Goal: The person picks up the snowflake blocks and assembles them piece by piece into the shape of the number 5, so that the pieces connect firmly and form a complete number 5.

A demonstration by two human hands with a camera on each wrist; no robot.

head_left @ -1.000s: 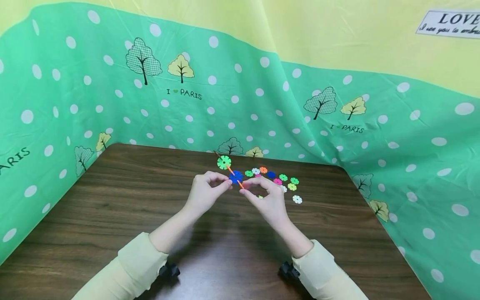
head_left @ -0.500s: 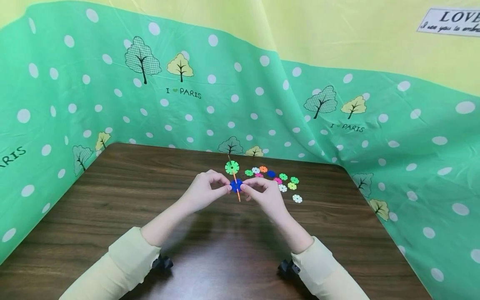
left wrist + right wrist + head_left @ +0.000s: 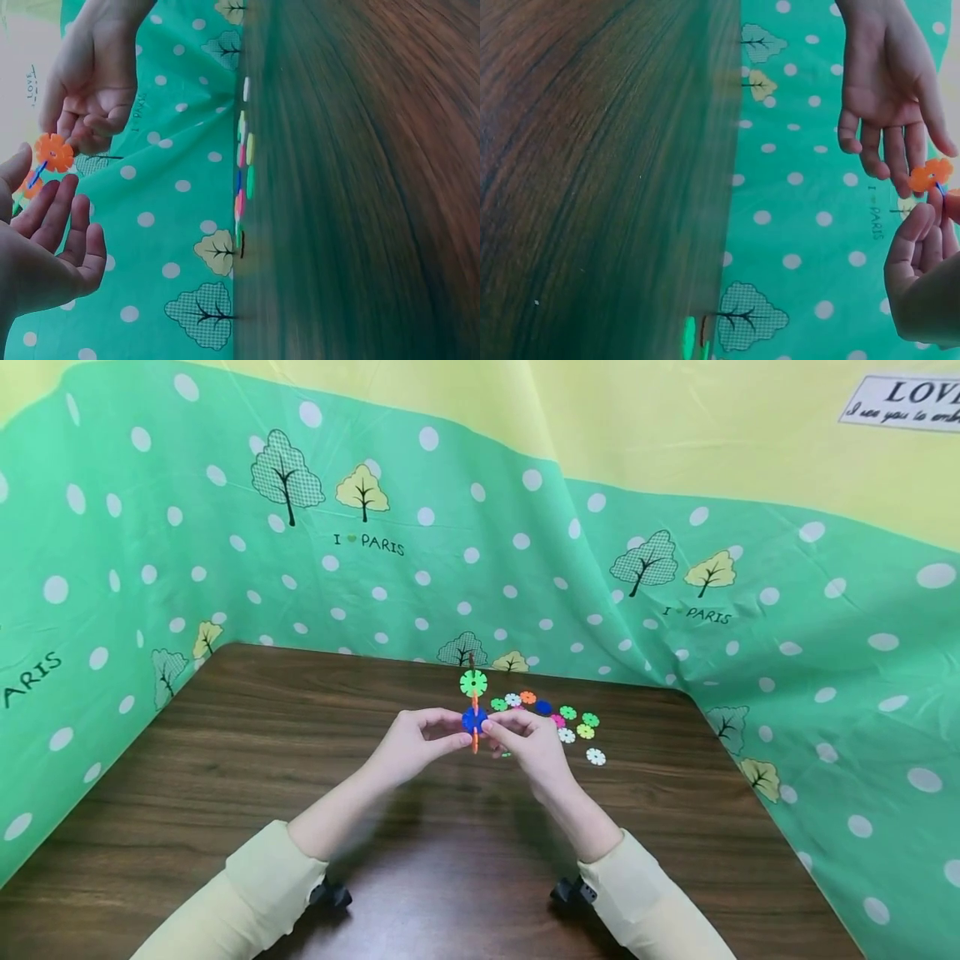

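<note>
Head cam: blue disc (image 3: 468,721) btwn L hand (image 3: 408,745) & R hand (image 3: 531,745), both pinching it.

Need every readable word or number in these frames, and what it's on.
"I PARIS", mark between: twice on the green cloth, head view; sideways in both wrist views.
"PARIS": same cloth, far left, head view.
"LOV": white panel, head view, cut by frame edge; "LOVE" in left wrist view.
"I see you to emb": cursive below, also cut; too small in left wrist view.
No readable numbers.
</note>
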